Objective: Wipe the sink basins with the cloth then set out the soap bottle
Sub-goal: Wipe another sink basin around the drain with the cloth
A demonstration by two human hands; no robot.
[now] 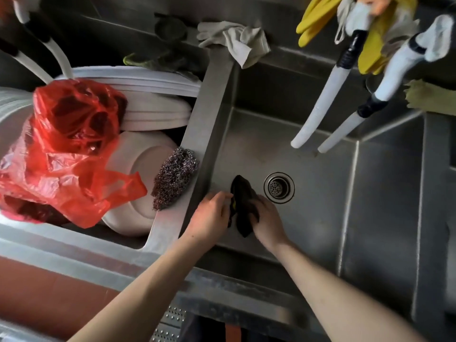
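Both hands, left hand [209,215] and right hand [267,222], grip the dark cloth [243,206] between them, beside the drain [278,187].

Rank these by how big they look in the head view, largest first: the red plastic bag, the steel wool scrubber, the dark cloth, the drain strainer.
1. Red plastic bag, by far the largest.
2. Steel wool scrubber.
3. Dark cloth, close to the scrubber; both hands hide part of it, so this order is unsure.
4. Drain strainer, smallest.

red plastic bag [66,149] atop white plates [148,112]; steel scourer [174,177] on divider; yellow gloves [320,16] hanging above.
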